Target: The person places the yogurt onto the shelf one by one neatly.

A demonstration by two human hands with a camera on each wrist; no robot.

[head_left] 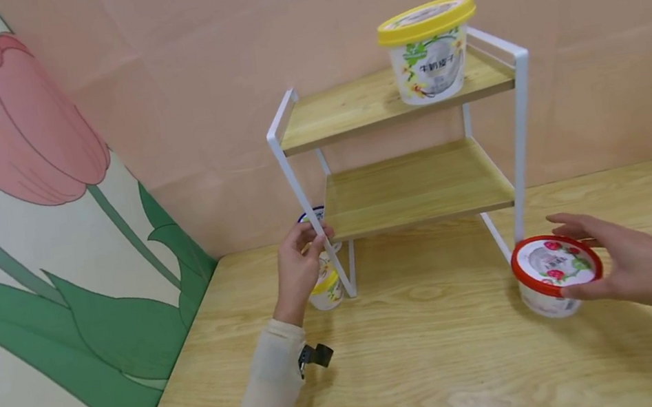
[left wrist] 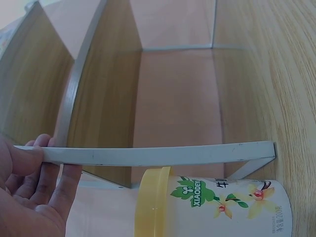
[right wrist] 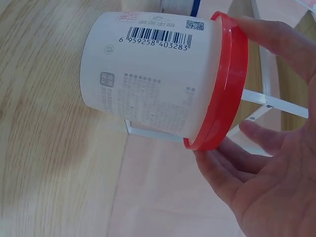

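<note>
A white metal rack [head_left: 411, 188] with two wooden shelves stands on the table. My left hand [head_left: 314, 234] grips its front left leg [left wrist: 158, 155]. Just behind that leg a small yellow-lidded cup [head_left: 327, 288] stands on the table; the left wrist view shows the cup [left wrist: 212, 207] close under the bar, beside my left hand [left wrist: 47, 160]. My right hand [head_left: 559, 257] holds a white tub with a red lid [head_left: 550, 264] by the lid's rim, near the rack's front right leg. In the right wrist view the tub [right wrist: 153, 79] shows its barcode and my right hand [right wrist: 244, 79] spans the lid.
A larger yellow-lidded tub [head_left: 429, 53] stands at the right end of the top shelf. A blue-rimmed thing [head_left: 310, 215] peeks out behind the rack's left leg. The wooden table [head_left: 436, 362] meets the tulip-painted wall [head_left: 19, 205] on the left and a pink wall behind.
</note>
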